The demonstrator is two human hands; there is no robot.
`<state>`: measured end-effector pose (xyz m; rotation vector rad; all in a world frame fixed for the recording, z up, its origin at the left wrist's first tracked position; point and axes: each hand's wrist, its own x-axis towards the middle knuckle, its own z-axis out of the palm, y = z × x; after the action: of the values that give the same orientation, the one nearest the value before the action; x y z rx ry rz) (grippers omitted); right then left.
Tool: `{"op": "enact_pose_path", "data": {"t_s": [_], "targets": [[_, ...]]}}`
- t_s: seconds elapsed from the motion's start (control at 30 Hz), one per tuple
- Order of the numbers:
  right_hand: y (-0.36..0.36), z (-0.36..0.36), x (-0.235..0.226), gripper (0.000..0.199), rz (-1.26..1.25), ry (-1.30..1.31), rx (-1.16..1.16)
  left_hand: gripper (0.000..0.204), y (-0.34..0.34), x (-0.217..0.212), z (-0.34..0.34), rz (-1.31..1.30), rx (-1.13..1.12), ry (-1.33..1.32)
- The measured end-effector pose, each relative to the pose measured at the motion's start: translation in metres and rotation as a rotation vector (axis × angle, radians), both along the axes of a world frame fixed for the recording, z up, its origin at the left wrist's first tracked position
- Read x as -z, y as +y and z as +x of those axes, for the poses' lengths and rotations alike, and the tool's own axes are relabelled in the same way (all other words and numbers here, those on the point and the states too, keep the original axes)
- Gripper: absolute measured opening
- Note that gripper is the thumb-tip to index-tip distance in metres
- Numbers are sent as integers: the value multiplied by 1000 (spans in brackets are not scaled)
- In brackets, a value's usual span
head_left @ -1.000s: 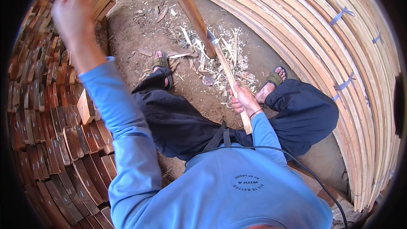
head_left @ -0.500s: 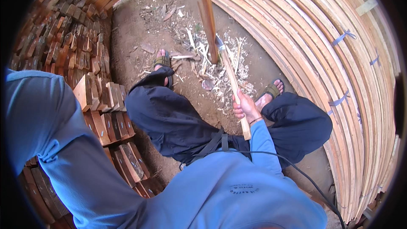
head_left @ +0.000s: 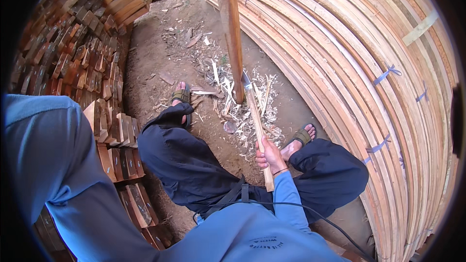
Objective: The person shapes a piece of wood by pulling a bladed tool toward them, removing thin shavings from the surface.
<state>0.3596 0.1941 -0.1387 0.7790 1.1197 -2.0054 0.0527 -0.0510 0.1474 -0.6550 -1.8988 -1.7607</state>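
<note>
My right hand point(head_left: 270, 155) is shut on the wooden handle of a hatchet-like tool point(head_left: 256, 122). Its metal blade point(head_left: 246, 80) lies against the lower end of a long wooden stick point(head_left: 231, 34). The stick stands nearly upright, foot on the dirt among pale wood chips point(head_left: 228, 99), top beyond the upper edge. My left blue sleeve point(head_left: 53, 165) fills the left side, and the left hand itself is out of view. I sit with dark trousers point(head_left: 189, 165) and sandalled feet point(head_left: 181, 93) either side of the chips.
Stacked short reddish wood blocks point(head_left: 82, 53) form a wall on the left. Bundles of long curved pale slats point(head_left: 369, 82), tied with blue straps, fill the right. A black cable point(head_left: 310, 213) runs across my lap. Bare dirt point(head_left: 160, 43) lies between.
My left arm has swung closer to the camera and the hand has left the frame. The stick has gone from leaning to nearly upright. The tool's blade has come up against its lower end.
</note>
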Motion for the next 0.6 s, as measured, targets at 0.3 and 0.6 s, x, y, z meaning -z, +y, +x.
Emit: {"op": "enact_pose_path", "data": {"t_s": [0.3,0.6], "targets": [[-4,0,0,50,-33,-10,24,39,-15,0,-4,-3,-48,-7],[-8,1,5,50,-20,10,-4,41,-105,-146,93,128,-286,379]]}}
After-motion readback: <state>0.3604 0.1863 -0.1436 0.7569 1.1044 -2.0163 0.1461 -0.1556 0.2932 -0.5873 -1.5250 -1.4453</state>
